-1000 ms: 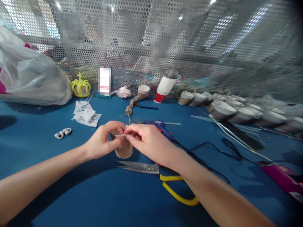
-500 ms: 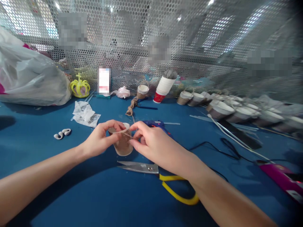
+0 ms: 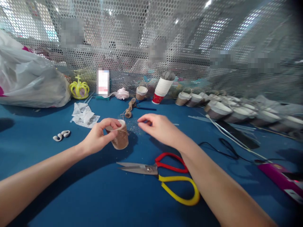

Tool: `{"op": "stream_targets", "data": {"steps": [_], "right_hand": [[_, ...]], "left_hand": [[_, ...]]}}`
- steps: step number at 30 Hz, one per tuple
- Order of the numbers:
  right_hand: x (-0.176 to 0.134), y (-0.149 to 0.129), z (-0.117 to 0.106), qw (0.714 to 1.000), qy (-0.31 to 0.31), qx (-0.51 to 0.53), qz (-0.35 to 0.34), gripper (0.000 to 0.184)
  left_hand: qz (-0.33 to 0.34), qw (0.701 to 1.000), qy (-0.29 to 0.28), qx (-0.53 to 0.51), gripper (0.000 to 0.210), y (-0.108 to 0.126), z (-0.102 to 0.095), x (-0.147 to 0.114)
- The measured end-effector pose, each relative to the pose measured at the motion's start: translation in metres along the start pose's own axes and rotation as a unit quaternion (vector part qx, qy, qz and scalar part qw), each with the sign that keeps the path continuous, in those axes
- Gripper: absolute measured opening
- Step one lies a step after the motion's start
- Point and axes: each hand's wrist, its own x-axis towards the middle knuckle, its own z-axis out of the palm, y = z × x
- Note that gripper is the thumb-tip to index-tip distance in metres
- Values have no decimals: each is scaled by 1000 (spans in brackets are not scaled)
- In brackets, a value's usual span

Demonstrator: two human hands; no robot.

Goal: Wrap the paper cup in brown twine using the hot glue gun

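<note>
My left hand (image 3: 103, 134) grips the rim of a small paper cup (image 3: 120, 138) wrapped in brown burlap, fingers over the top edge and thumb on the near side. Apart from the cup, to its right, is my right hand (image 3: 157, 126). Its fingers are curled in towards the thumb; whatever may be between the tips is too small to make out. Behind the cup lies a bundle of twine (image 3: 129, 108). Scissors (image 3: 148, 169) with one red and one yellow handle lie in front, partly under my right forearm.
Burlap-wrapped cups (image 3: 217, 108) crowd the back right. A stack of white cups (image 3: 163, 86) leans at the mesh wall. A plastic bag (image 3: 33, 78), yellow crown (image 3: 79, 90) and crumpled white tissue (image 3: 84, 115) are left. Black cable (image 3: 228, 148) and a magenta device (image 3: 279, 181) lie right.
My right hand has let go of the cup's rim and moved right. It now covers the place where the blue glue gun showed. The red scissor handle has come into view.
</note>
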Motion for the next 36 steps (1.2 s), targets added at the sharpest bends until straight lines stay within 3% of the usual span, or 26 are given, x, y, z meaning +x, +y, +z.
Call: {"op": "stream_targets", "data": {"steps": [2, 5, 9, 12, 18, 22, 25, 28, 30, 32, 36], "right_hand": [[9, 20, -2, 992, 6, -93, 82, 30], [16, 48, 0, 980, -34, -135, 140, 26], [17, 66, 7, 971, -99, -139, 170, 15], [16, 68, 10, 969, -110, -122, 184, 16], [10, 74, 18, 974, -71, -51, 208, 7], [3, 73, 22, 972, 11, 47, 228, 24], [-8, 59, 16, 965, 66, 145, 209, 37], [-26, 38, 6, 953, 77, 252, 151, 20], [-39, 24, 2, 912, 46, 396, 100, 17], [-50, 13, 3, 899, 43, 431, 68, 17], [-64, -2, 15, 905, 13, 423, 51, 21]], "left_hand": [[3, 1000, -4, 7, 7, 0, 0, -1], [14, 1000, -4, 16, 5, 0, 1, -2], [32, 999, -3, 21, 4, 0, 1, -3], [47, 999, -12, 14, 4, 0, 2, -4], [41, 999, -30, -11, 6, -2, 4, -4], [32, 999, -29, -27, 7, -4, 4, -4], [31, 999, -29, -33, 8, -7, 4, -3], [25, 998, -30, -40, 11, -8, 4, -3], [19, 998, -31, -48, 12, -8, 4, -3], [16, 998, -34, -56, 13, -8, 4, -3], [26, 997, -39, -57, 13, -8, 4, -3]]}}
